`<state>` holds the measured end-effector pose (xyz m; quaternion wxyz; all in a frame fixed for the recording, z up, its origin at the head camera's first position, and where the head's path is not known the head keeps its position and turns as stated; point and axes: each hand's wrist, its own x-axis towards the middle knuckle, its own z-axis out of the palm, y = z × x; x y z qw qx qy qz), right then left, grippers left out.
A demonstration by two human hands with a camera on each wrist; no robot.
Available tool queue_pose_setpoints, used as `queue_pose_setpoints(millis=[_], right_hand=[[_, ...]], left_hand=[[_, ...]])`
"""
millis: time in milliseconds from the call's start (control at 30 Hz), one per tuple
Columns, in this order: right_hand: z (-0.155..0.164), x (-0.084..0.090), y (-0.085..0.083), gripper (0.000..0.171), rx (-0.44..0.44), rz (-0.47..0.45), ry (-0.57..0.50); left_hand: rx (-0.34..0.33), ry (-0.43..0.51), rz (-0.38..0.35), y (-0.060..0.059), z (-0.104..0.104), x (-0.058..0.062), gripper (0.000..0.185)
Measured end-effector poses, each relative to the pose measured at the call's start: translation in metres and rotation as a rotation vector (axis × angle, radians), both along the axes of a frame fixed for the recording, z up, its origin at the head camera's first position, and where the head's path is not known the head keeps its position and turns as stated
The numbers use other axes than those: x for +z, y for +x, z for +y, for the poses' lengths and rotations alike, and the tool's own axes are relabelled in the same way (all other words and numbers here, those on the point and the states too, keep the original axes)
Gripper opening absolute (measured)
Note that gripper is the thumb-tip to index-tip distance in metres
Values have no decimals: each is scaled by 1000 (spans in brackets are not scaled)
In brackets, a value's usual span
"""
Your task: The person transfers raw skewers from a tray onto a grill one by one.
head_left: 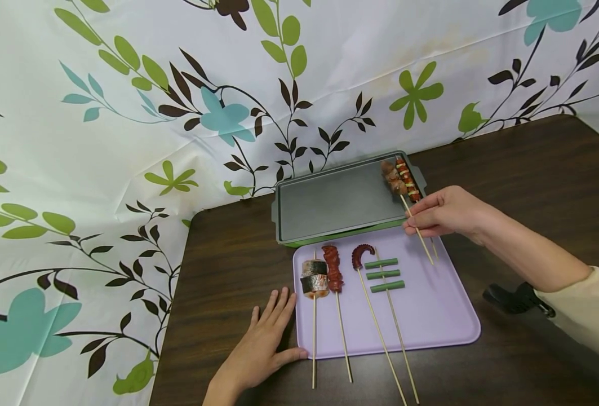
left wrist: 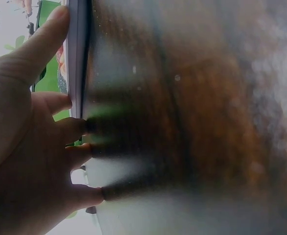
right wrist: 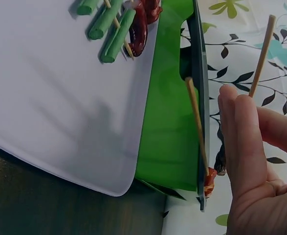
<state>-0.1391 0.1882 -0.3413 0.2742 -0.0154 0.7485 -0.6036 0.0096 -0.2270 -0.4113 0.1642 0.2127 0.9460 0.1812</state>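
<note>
My right hand (head_left: 446, 211) pinches the stick of a brown meat skewer (head_left: 393, 179) above the right end of the grey grill plate (head_left: 335, 197). Beside it a red skewer with pale green pieces (head_left: 408, 179) lies on the plate, its stick sticking out toward the tray. In the right wrist view, the held stick (right wrist: 263, 56) rises between thumb and fingers. My left hand (head_left: 263, 344) lies flat on the table with straight fingers; its fingertips and thumb touch the left edge of the lilac tray (head_left: 441, 316).
The tray bears a skewer of seaweed-wrapped rolls (head_left: 314, 276), a red meat skewer (head_left: 332, 268), a tentacle skewer (head_left: 362, 254) and a green bean skewer (head_left: 384, 275). Their sticks overhang its front edge. A black tool (head_left: 507, 298) lies by the right sleeve. Patterned cloth (head_left: 329, 73) hangs behind.
</note>
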Motion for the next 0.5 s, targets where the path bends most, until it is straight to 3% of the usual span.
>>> queue_pose_setpoints(millis=[500], right_hand=[[3,-4,-25,48,6,-24,-29]], left_hand=[[25,10,-4,-4,9,1,97]])
